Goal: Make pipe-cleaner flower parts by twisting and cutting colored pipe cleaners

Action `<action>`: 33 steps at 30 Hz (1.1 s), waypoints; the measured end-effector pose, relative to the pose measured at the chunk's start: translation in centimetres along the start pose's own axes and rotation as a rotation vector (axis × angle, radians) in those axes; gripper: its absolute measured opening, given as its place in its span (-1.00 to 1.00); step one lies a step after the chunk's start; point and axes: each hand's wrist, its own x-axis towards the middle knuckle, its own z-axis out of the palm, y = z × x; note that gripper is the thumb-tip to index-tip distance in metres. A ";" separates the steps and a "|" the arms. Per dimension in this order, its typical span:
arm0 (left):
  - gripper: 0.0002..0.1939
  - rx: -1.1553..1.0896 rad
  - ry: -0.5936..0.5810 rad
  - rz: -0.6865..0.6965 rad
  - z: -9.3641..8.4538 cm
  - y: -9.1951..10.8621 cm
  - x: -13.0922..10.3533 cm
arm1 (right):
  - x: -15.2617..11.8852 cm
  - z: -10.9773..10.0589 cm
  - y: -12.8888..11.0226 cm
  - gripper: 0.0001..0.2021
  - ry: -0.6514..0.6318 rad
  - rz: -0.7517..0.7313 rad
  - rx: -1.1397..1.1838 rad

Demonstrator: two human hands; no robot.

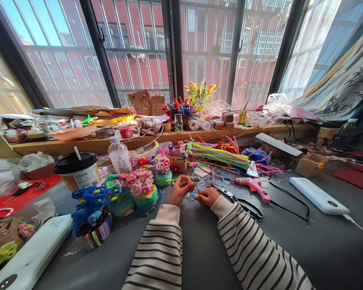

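Observation:
My left hand (181,189) and my right hand (208,196) are close together over the grey desk, fingertips pinched. A thin dark stem (197,187) runs between the fingertips of both hands; its exact material is too small to make out. Small blue and pink clippings (190,195) lie on the desk beneath them. Just right of my right hand are scissors (245,204) with black handles. A pink glue gun (255,186) rests beyond the scissors, its black cord trailing right. To the left of my left hand stands a pot of pink fuzzy-wire flowers (143,189).
Bundled pastel pipe cleaners (220,155) lie behind my hands. At left stand a blue flower pot (92,217), a lidded cup (77,171) and a bottle (119,155). White power banks lie left (33,253) and right (317,196). A cluttered ledge (145,140) runs below the windows.

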 end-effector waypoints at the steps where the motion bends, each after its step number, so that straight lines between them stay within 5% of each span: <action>1: -0.64 -0.011 0.004 -0.006 0.0 0.1 -0.1 | 0.0 0.0 0.0 -0.51 0.010 -0.002 -0.002; 33: -0.47 0.026 0.013 -0.028 -0.2 -0.3 0.2 | 0.2 0.3 0.3 -0.55 -0.006 0.024 -0.088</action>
